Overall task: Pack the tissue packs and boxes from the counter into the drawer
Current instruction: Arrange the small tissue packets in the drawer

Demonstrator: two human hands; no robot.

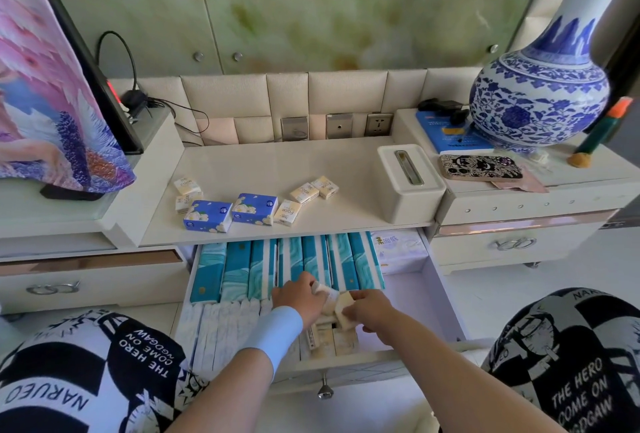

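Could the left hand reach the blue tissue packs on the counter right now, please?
Probably yes, once freed: the left hand grips a small pack; nothing blocks the blue tissue packs.

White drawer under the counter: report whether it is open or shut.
Open. The white drawer is pulled out from under the white counter, exposing teal tissue boxes standing inside.
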